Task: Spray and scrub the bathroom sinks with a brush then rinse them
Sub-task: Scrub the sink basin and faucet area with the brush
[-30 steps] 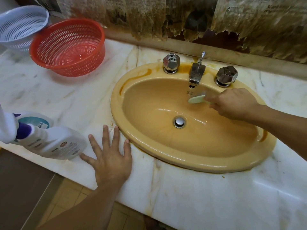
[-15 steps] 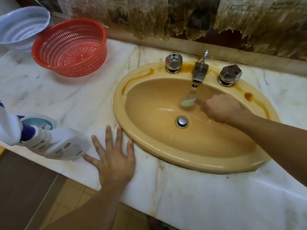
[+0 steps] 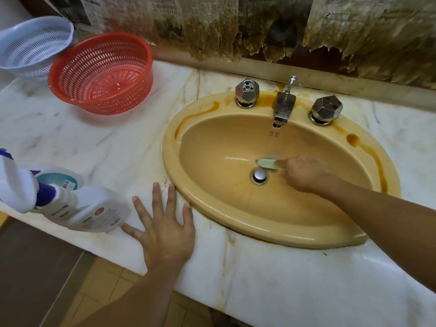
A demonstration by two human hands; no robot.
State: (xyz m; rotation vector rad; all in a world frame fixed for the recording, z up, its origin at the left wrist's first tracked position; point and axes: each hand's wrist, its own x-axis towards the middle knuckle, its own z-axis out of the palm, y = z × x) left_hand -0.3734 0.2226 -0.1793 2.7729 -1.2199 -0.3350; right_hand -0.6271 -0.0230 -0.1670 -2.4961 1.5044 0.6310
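Note:
A yellow oval sink (image 3: pixel 236 227) is set in a white marble counter, with rust-coloured stains along its rim. My right hand (image 3: pixel 304 174) grips a pale green brush (image 3: pixel 267 164) inside the basin, its head pressed to the basin just above the metal drain plug (image 3: pixel 259 175). My left hand (image 3: pixel 165 225) lies flat on the counter, fingers spread, at the sink's front left edge. A white spray bottle (image 3: pixel 77 208) with a purple collar stands beside that hand, at the counter's left edge.
The metal tap (image 3: pixel 283 107) and two faceted metal knobs (image 3: pixel 246 93) (image 3: pixel 326 109) sit at the sink's back. A red colander (image 3: pixel 101 72) and a white colander (image 3: pixel 30 46) are at the back left. Torn, stained paper hangs on the wall behind.
My right hand has drawn the brush down the back wall of the basin, from just under the tap to beside the drain. My left hand has stayed flat on the counter.

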